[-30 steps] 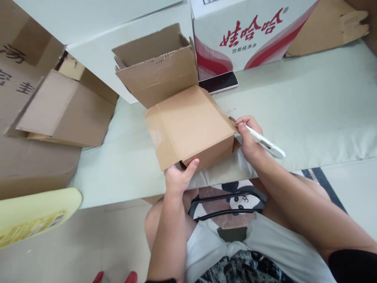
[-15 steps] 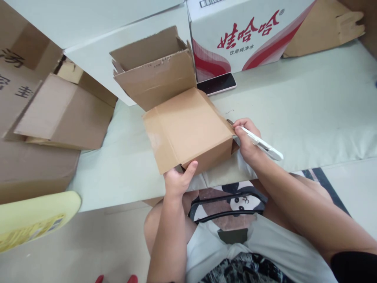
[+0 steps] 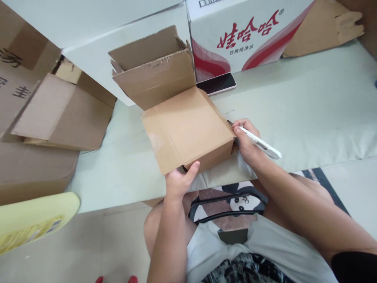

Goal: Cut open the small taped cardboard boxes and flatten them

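A small brown cardboard box [image 3: 193, 124] lies on the pale green padded surface, one flap sticking out on its left. My left hand [image 3: 178, 181] grips its near left corner, the thumb on the front side and the other fingers hidden under the flap. In my right hand [image 3: 247, 137] is a white utility knife [image 3: 262, 144], its dark blade end at the box's right edge. The fingers are closed around the knife near the blade. Whether the blade is in the cardboard I cannot tell.
Behind the box stands an opened carton [image 3: 156, 72], with a phone [image 3: 218, 83] beside it. A white and red carton [image 3: 250, 39] is at the back. More brown cartons [image 3: 67, 106] fill the left, above a yellow-green object [image 3: 38, 220]. A panda-patterned bag [image 3: 235, 202] sits between my legs.
Both hands hold nearly the same place. The left thumb has slid very slightly right along the box's front, and the knife's rear end has dipped a little to the left.
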Available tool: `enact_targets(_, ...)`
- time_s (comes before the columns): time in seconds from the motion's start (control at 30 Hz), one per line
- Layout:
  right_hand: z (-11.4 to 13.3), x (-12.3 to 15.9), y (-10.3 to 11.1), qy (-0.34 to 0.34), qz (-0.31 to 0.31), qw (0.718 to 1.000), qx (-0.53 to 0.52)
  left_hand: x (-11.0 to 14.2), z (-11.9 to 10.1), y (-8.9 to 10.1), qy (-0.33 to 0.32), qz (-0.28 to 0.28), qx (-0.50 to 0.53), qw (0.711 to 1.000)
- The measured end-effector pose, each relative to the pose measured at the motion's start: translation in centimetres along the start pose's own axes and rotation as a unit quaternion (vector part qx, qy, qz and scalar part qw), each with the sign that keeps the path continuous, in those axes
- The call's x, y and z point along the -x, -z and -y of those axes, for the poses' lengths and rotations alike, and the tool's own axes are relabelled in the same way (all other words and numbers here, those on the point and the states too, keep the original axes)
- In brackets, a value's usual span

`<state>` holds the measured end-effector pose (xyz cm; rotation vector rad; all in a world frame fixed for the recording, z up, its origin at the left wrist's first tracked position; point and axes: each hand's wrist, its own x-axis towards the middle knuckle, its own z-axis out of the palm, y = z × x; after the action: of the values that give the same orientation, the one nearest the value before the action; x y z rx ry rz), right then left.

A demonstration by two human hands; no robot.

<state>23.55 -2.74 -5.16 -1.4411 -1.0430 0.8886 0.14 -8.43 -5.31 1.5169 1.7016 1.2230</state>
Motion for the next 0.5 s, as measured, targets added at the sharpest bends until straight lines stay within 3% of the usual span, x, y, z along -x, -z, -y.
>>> enact_targets(0.27, 0.3, 0.0, -0.2, -0.014, 0.004, 1.0, -0.011, 0.3, -0.4, -0.2, 0.007, 0.002, -0.021, 1.0)
enact_targets(0.5, -0.6, -0.1, -0.4, -0.042, -0.016, 0.998, -0.052, 1.2, -1.0, -1.0, -0.032, 0.06, -0.031, 0.997)
